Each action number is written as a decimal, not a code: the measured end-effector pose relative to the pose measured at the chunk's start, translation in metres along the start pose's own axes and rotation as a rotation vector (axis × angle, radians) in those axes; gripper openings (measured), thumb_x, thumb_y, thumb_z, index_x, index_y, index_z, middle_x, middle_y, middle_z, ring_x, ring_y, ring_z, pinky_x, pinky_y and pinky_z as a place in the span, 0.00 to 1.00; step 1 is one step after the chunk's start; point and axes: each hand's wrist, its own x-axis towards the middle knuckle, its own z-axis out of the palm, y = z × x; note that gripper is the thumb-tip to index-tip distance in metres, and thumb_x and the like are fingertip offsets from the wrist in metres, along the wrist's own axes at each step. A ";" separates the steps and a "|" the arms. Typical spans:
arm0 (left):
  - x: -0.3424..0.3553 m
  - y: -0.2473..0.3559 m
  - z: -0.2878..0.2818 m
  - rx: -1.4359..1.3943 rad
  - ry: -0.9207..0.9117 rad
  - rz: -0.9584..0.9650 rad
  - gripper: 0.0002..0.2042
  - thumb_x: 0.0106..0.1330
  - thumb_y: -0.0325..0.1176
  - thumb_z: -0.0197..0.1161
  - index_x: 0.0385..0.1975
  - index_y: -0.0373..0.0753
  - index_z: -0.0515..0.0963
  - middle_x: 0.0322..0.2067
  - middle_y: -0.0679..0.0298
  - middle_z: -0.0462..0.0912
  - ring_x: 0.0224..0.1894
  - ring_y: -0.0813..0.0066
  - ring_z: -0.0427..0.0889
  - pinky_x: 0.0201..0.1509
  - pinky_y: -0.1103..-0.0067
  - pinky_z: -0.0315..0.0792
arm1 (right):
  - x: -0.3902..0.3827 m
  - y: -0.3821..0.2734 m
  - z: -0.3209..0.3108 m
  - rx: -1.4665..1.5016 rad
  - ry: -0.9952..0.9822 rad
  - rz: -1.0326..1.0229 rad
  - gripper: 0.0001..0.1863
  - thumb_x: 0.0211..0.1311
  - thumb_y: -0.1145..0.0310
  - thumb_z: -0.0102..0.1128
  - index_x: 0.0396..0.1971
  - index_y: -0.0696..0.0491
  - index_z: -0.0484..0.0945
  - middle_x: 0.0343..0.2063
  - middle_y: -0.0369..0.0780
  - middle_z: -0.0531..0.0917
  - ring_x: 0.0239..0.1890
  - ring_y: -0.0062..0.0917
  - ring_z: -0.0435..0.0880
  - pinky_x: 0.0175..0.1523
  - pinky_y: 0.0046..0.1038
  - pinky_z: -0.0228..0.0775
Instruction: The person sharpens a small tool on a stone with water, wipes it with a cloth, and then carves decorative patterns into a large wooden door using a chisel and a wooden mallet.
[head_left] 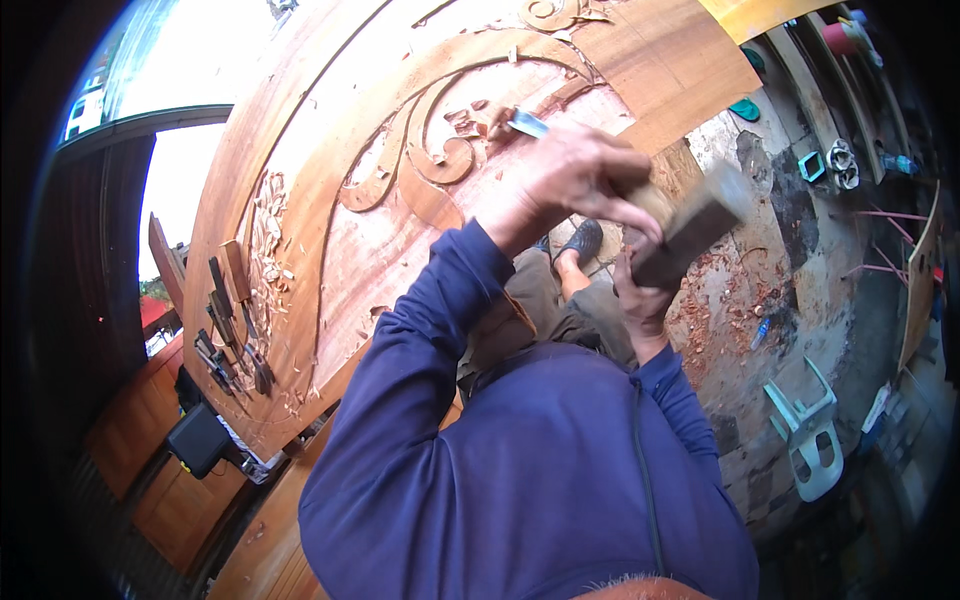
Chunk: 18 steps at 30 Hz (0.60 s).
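My left hand (575, 180) is closed around a chisel, its metal blade (527, 123) pointing at the carved wooden panel (390, 250). The chisel's pale wooden handle (650, 203) sticks out on the right side of that hand. My right hand (643, 305) grips a mallet, whose blocky wooden head (692, 232) is blurred by motion and close to the handle's end. Raised scrollwork (440, 165) curls across the panel beside the blade. Loose chips (480, 118) lie around the cut; the blade's very tip is hard to make out among them.
Several carving chisels (228, 325) lie at the panel's left edge, near a heap of shavings (268, 225). A black case (198, 440) sits below them. On the floor to the right are wood chips (735, 300), a pale green plastic chair (808, 430) and a small bottle (761, 333).
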 end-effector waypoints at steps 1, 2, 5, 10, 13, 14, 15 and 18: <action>-0.002 -0.001 -0.001 -0.009 0.032 -0.033 0.29 0.51 0.68 0.79 0.24 0.46 0.78 0.18 0.66 0.76 0.20 0.67 0.79 0.22 0.70 0.68 | 0.002 -0.004 0.002 -0.033 -0.029 0.034 0.19 0.61 0.74 0.73 0.50 0.57 0.76 0.36 0.35 0.83 0.37 0.22 0.84 0.49 0.32 0.79; -0.003 -0.001 -0.004 -0.010 0.064 -0.067 0.30 0.52 0.70 0.76 0.23 0.47 0.77 0.17 0.67 0.75 0.19 0.68 0.79 0.22 0.70 0.67 | 0.006 -0.015 0.001 -0.006 -0.045 0.006 0.20 0.61 0.74 0.72 0.50 0.58 0.75 0.37 0.36 0.83 0.39 0.23 0.84 0.52 0.33 0.78; -0.006 0.006 0.003 -0.014 0.092 -0.021 0.31 0.51 0.72 0.76 0.22 0.48 0.76 0.17 0.68 0.74 0.19 0.70 0.79 0.20 0.70 0.66 | -0.006 -0.030 -0.008 0.087 0.021 -0.005 0.21 0.62 0.74 0.68 0.54 0.59 0.72 0.42 0.38 0.80 0.46 0.25 0.81 0.62 0.34 0.71; -0.006 0.017 0.024 0.010 -0.024 0.053 0.31 0.46 0.73 0.78 0.24 0.49 0.79 0.19 0.68 0.76 0.19 0.66 0.80 0.19 0.71 0.65 | -0.011 -0.044 -0.030 0.061 0.126 0.061 0.22 0.62 0.75 0.67 0.54 0.58 0.71 0.44 0.39 0.78 0.45 0.25 0.80 0.58 0.32 0.72; 0.005 0.009 0.025 -0.053 -0.016 0.041 0.31 0.47 0.72 0.79 0.26 0.48 0.81 0.20 0.68 0.79 0.20 0.64 0.82 0.20 0.70 0.67 | -0.010 -0.049 -0.046 0.108 0.081 0.049 0.22 0.62 0.76 0.66 0.55 0.59 0.70 0.44 0.40 0.77 0.45 0.26 0.79 0.57 0.33 0.73; 0.011 0.010 0.017 -0.061 -0.045 0.050 0.29 0.45 0.66 0.84 0.30 0.46 0.85 0.20 0.67 0.78 0.20 0.69 0.81 0.22 0.73 0.69 | -0.008 -0.061 -0.039 0.214 0.158 0.064 0.24 0.62 0.76 0.66 0.56 0.58 0.68 0.43 0.40 0.77 0.46 0.26 0.79 0.57 0.33 0.74; 0.012 0.008 0.013 -0.064 -0.045 0.049 0.29 0.45 0.66 0.84 0.30 0.46 0.85 0.20 0.67 0.78 0.20 0.69 0.81 0.22 0.73 0.69 | -0.006 -0.061 -0.038 0.212 0.159 0.065 0.24 0.62 0.76 0.66 0.56 0.58 0.68 0.43 0.40 0.77 0.46 0.26 0.79 0.57 0.33 0.74; 0.015 0.002 0.010 -0.065 0.033 0.033 0.29 0.44 0.64 0.85 0.29 0.44 0.86 0.19 0.67 0.78 0.20 0.69 0.81 0.22 0.73 0.70 | 0.001 -0.047 -0.023 0.271 0.225 -0.033 0.30 0.60 0.77 0.67 0.62 0.60 0.65 0.45 0.39 0.77 0.44 0.25 0.80 0.57 0.31 0.75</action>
